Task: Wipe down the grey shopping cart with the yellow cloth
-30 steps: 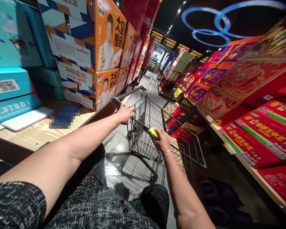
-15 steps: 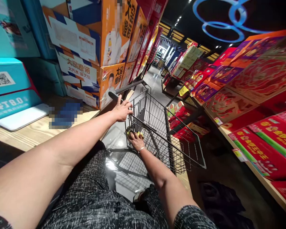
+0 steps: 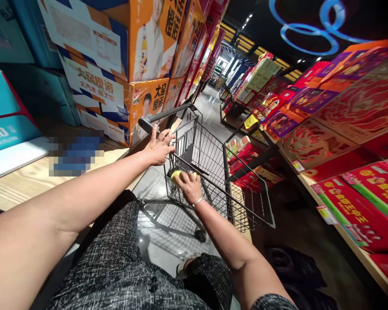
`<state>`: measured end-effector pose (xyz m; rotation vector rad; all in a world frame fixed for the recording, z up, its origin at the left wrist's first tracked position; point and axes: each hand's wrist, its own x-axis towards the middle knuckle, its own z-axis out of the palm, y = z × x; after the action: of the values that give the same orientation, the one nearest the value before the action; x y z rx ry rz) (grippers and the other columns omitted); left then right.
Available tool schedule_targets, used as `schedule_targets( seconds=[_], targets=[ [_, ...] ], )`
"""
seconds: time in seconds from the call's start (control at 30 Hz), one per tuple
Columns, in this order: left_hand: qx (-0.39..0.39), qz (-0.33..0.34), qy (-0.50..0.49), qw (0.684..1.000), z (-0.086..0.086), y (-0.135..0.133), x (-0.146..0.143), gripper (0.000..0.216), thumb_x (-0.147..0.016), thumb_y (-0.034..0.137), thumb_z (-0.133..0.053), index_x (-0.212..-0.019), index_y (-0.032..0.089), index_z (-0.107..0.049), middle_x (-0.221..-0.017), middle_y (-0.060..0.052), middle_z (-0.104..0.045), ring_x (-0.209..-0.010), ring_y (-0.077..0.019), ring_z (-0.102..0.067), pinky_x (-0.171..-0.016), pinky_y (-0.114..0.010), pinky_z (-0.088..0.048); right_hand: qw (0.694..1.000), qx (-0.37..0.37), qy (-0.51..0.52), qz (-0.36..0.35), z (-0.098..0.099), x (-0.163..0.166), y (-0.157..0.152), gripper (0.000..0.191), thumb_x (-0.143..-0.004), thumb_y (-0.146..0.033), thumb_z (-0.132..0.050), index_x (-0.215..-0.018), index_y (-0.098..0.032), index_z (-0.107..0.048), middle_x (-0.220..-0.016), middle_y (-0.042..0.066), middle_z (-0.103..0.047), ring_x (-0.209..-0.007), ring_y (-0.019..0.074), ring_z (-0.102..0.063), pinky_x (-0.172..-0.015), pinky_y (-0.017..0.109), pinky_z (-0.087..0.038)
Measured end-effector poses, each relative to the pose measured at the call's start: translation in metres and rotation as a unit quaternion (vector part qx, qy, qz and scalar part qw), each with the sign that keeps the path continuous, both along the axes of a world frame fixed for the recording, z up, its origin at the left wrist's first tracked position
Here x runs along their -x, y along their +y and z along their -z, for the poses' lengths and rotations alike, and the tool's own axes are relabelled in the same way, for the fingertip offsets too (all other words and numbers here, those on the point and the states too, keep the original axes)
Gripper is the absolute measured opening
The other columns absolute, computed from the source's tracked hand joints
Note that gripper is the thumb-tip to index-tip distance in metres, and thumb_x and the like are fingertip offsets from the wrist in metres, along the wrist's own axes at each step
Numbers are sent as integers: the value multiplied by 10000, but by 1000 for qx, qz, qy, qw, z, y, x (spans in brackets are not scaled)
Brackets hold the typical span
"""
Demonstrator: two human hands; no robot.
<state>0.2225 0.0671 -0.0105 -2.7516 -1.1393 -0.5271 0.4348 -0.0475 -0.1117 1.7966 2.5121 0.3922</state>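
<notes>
A grey wire shopping cart (image 3: pixel 210 146) stands in front of me, its basket stretching off to the right. My left hand (image 3: pixel 160 147) rests over the cart's handle (image 3: pixel 147 125), fingers across the bar and thumb raised along it. Lower and to the right, my right hand (image 3: pixel 190 186) is closed on a small yellow cloth (image 3: pixel 175 175) and presses it near the wire side of the basket. Most of the cloth is hidden under the fingers, so its full shape does not show.
Orange drink cartons (image 3: pixel 148 97) are stacked on a wooden display (image 3: pixel 16 189) at left, beside teal boxes (image 3: pixel 6 129). Red gift boxes (image 3: pixel 358 202) fill the shelf at right. A cart wheel (image 3: pixel 200 235) and my foot are on the shiny floor below.
My right hand has moved slightly up and right with the yellow cloth, showing more of its edge. My left hand stays on the handle; the view has shifted a little.
</notes>
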Motion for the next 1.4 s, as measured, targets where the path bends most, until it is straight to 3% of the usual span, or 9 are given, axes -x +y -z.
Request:
schedule_targets(
  seconds=[0.17, 0.27, 0.4, 0.53, 0.67, 0.83, 0.93, 1.17, 1.4],
  targets=[
    [-32, -60, 11, 998, 7, -20, -21, 453, -698, 119, -650, -1147, 167, -672, -1610, -97, -225, -1494, -393, 40, -1137, -614, 218, 983, -183, 28, -8, -29, -18, 10, 537, -984, -207, -449, -1458, -452, -396, -1449, 38, -463, -1260, 265, -343, -1014, 490, -278],
    [-43, -12, 48, 998, 12, -31, -32, 600, -753, 142, -613, -1348, 190, -548, -1613, -102, -230, -1507, -348, 1, -1122, -609, 240, 996, -88, 9, 9, 12, -39, -16, 509, -988, -212, -423, -1437, -452, -432, -1443, 17, -482, -1277, 250, -345, -1041, 493, -272],
    [-34, 31, 89, 995, 20, -30, -33, 594, -793, 146, -563, -1377, 244, -509, -1431, -91, -523, -1467, -270, -254, -1102, -587, 274, 986, 149, -22, 77, 79, -57, -53, 497, -968, -195, -387, -1413, -389, -493, -1476, 56, -465, -1329, 262, -349, -1086, 500, -275],
    [-21, 50, 73, 996, 25, -21, -29, 539, -775, 188, -605, -1311, 204, -555, -1312, -98, -604, -1465, -258, -255, -1117, -563, 263, 967, 235, -30, 99, 104, -52, -65, 403, -946, -189, -410, -1231, -320, -663, -1371, 80, -558, -1253, 268, -446, -1063, 470, -316],
    [3, 45, 72, 996, 23, -13, -29, 499, -770, 233, -653, -1262, 199, -578, -1327, -104, -592, -1467, -274, -250, -1154, -580, 189, 980, 189, -15, 65, 68, -35, -51, 333, -934, -204, -460, -1112, -332, -711, -1285, 52, -598, -1146, 262, -485, -978, 437, -357],
    [-21, -12, 102, 995, 15, -17, -40, 430, -770, 221, -643, -1197, 201, -597, -1255, -90, -631, -1455, -289, -276, -1142, -642, 157, 995, -71, 54, 52, -27, -16, -17, 533, -942, -146, -428, -1396, -416, -494, -1422, 42, -464, -1172, 265, -376, -921, 429, -310],
    [-40, -50, 132, 989, 16, -28, -51, 461, -775, 223, -619, -1226, 126, -594, -1322, -149, -589, -1456, -326, -268, -1186, -570, 125, 979, -162, 87, 85, -57, -10, 0, 516, -926, -179, -482, -1390, -402, -509, -1394, 55, -476, -1127, 259, -381, -863, 383, -316],
    [5, -15, 90, 996, 37, -24, -52, 819, -714, 257, -693, -1474, 182, -397, -1594, -169, -258, -1498, -352, -102, -1215, -485, 8, 974, -139, 87, 156, -37, -52, -27, 559, -891, -143, -495, -1401, -373, -511, -1345, 88, -520, -1063, 258, -415, -840, 369, -336],
    [10, -5, 77, 997, 37, -15, -50, 752, -714, 329, -687, -1417, 168, -475, -1561, -148, -325, -1502, -339, -79, -1214, -481, 30, 959, -109, 92, 246, -24, -213, -148, 597, -754, -83, -543, -1313, -283, -600, -1248, 87, -598, -1034, 235, -493, -807, 336, -381]
  ],
)
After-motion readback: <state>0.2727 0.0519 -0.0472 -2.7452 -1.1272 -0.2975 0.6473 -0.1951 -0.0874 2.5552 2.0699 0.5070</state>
